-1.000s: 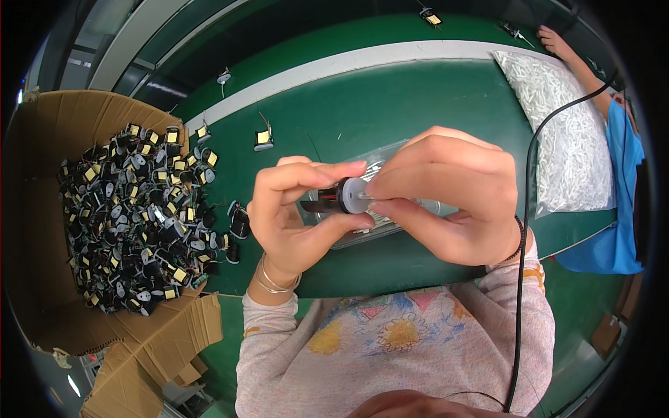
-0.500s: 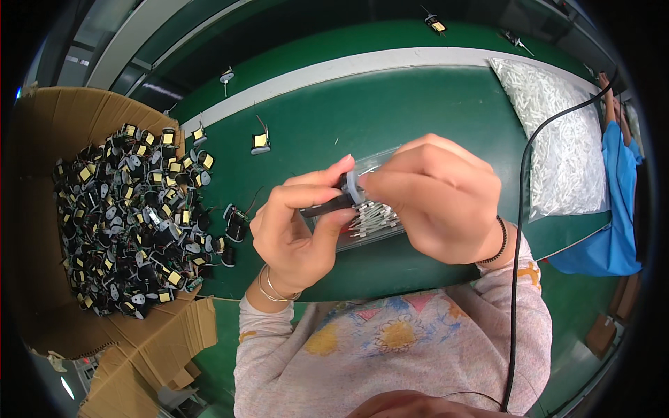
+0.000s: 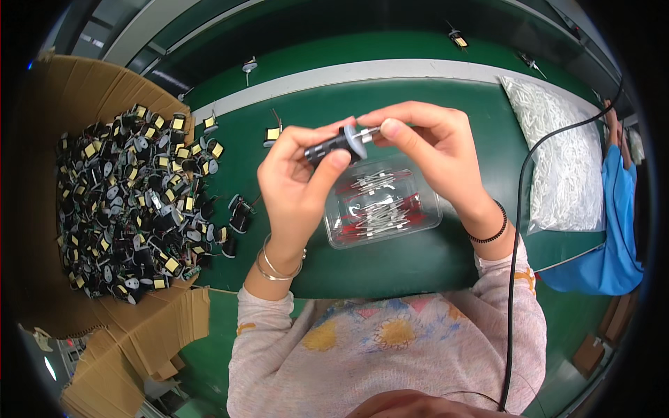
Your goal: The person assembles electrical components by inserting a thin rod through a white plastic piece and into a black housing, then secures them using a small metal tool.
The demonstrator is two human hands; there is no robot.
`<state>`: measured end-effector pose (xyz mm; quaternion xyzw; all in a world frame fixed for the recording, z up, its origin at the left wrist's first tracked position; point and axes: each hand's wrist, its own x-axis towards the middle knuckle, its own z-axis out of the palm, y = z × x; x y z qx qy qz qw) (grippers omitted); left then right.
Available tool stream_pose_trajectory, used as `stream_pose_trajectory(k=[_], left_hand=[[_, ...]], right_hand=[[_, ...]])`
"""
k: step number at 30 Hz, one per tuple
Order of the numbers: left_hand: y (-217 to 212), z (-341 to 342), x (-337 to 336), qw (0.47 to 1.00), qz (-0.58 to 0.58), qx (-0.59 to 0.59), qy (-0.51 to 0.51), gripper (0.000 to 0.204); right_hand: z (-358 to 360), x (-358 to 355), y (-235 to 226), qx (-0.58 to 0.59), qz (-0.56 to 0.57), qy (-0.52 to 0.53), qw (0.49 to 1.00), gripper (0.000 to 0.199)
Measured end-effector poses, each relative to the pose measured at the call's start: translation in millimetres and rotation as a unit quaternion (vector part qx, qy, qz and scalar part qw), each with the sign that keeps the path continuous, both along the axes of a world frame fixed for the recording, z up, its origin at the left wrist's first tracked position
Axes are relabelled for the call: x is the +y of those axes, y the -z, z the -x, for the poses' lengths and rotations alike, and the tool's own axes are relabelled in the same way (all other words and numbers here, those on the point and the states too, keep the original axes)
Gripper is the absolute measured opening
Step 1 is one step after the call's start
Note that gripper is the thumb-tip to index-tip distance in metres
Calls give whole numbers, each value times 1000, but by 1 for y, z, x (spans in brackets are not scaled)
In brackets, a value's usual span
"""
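Raised since half a second ago, both hands now sit higher over the green table (image 3: 418,258), clear of the plastic tray (image 3: 382,209) of small metal pins. Left hand (image 3: 296,184) has its grip closed around a small black component (image 3: 334,144) with a pale disc end. Right hand (image 3: 435,150) pinches a thin metal pin (image 3: 371,132) at the component's 3 o'clock end. At 9 o'clock, a cardboard box (image 3: 77,97) holds many similar black parts.
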<state>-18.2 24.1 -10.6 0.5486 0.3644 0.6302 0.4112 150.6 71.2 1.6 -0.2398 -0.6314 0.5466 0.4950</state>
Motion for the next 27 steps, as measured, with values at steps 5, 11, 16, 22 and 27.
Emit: stream_pose_trajectory(k=[5, 11, 16, 22, 27], left_hand=[[10, 13, 16, 998, 62, -3, -13, 17], [40, 104, 50, 921, 72, 301, -236, 29], [64, 132, 43, 754, 65, 619, -208, 29], [75, 123, 54, 697, 29, 695, -174, 25], [44, 98, 50, 836, 49, 503, -212, 15]], right_hand=[[13, 20, 13, -51, 24, -24, 998, 21], [29, 112, 52, -90, 137, 22, 986, 21], [18, 210, 95, 37, 275, 149, 949, 32], [-2, 193, 90, -65, 266, 156, 949, 62], [-4, 71, 43, -196, 48, -70, 977, 17]])
